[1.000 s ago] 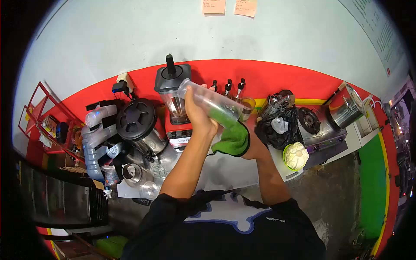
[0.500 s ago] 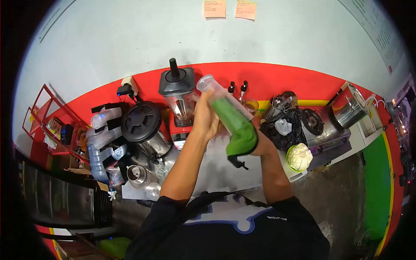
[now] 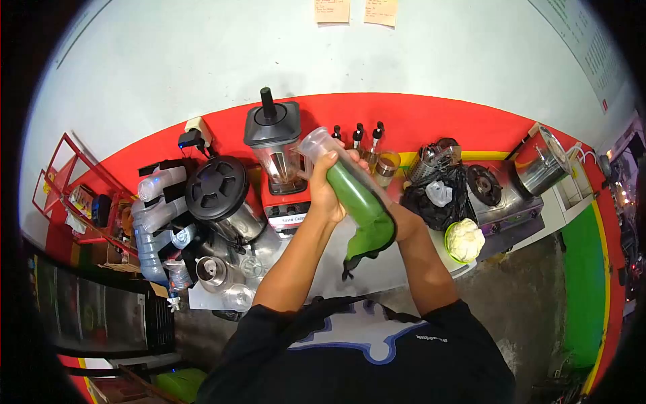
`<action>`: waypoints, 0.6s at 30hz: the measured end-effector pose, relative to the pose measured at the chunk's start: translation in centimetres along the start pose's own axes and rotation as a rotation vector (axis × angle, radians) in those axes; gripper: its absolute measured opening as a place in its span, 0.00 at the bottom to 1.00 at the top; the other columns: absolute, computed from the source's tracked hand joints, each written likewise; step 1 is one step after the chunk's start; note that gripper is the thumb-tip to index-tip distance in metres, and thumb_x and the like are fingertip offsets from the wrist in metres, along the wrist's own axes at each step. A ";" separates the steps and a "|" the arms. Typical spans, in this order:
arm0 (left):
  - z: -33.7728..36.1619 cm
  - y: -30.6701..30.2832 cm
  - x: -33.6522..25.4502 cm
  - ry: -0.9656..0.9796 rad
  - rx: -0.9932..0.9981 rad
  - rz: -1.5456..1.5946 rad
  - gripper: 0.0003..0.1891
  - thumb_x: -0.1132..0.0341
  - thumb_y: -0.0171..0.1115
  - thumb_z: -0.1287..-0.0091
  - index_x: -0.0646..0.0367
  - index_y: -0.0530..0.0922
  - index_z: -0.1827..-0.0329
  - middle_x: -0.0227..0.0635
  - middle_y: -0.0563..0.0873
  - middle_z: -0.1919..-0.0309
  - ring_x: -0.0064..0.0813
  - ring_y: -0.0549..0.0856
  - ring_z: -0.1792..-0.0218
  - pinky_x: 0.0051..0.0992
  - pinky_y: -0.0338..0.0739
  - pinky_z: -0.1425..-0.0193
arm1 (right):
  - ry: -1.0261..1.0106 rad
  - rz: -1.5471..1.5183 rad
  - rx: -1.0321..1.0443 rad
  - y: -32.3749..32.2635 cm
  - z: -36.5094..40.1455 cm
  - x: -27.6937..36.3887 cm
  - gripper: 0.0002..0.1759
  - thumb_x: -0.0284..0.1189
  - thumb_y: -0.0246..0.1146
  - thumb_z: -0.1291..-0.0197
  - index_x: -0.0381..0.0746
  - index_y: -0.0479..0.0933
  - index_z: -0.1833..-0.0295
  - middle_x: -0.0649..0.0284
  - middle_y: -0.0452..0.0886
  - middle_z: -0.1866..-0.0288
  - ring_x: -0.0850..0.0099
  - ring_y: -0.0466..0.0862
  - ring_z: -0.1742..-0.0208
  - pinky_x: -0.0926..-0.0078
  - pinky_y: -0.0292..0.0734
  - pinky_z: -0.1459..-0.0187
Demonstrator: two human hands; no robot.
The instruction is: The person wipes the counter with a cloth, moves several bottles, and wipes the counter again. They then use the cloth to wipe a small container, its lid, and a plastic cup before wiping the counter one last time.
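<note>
My left hand (image 3: 324, 193) is wrapped round the upper part of a clear plastic pitcher (image 3: 314, 143), which tilts with its narrow end up and to the left. A green cloth (image 3: 367, 219) with a dark edge lies along the pitcher, partly seen through its wall, and its loose end hangs down below. My right hand (image 3: 406, 222) is at the lower end, pressed into the cloth; the cloth and pitcher hide its fingers. Just behind the pitcher stands a red blender (image 3: 286, 202) with a black-lidded jug.
A black-lidded steel container (image 3: 219, 192) and clear jars (image 3: 240, 296) stand left. Pump bottles (image 3: 377, 138) line the wall. To the right are a black plastic bag (image 3: 437, 209), a cauliflower (image 3: 465, 240) in a green bowl, a gas stove (image 3: 508, 195) and a steel pot (image 3: 542, 165).
The pitcher has dropped slightly and turned a little more upright. My right hand has moved slightly up and left, and the cloth's loose end has swung down and left.
</note>
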State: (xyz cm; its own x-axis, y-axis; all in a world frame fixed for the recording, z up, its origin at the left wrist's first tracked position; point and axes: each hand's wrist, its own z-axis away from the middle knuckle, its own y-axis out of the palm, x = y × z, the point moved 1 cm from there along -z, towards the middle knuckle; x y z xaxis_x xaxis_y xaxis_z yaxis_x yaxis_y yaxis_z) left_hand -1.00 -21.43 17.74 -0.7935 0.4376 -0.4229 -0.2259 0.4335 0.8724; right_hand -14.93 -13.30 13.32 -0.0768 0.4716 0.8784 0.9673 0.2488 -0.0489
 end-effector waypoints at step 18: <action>-0.9 -0.5 2.4 -0.138 -0.360 -0.184 0.19 0.53 0.66 0.25 0.62 0.80 0.48 0.43 0.89 0.53 0.38 0.89 0.50 0.41 0.84 0.39 | 0.145 0.977 -0.059 2.2 -0.3 3.7 0.40 0.29 0.65 0.37 0.36 0.66 0.19 0.42 0.70 0.21 0.45 0.64 0.16 0.55 0.58 0.17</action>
State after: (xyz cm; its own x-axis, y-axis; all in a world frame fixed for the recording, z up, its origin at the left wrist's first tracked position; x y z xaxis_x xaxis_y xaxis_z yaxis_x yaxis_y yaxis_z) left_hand -3.32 -21.28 16.49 -0.6441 0.4901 -0.5874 -0.5589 0.2227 0.7987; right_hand -13.04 -11.32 16.63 0.7880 0.3383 0.5144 0.6006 -0.2386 -0.7631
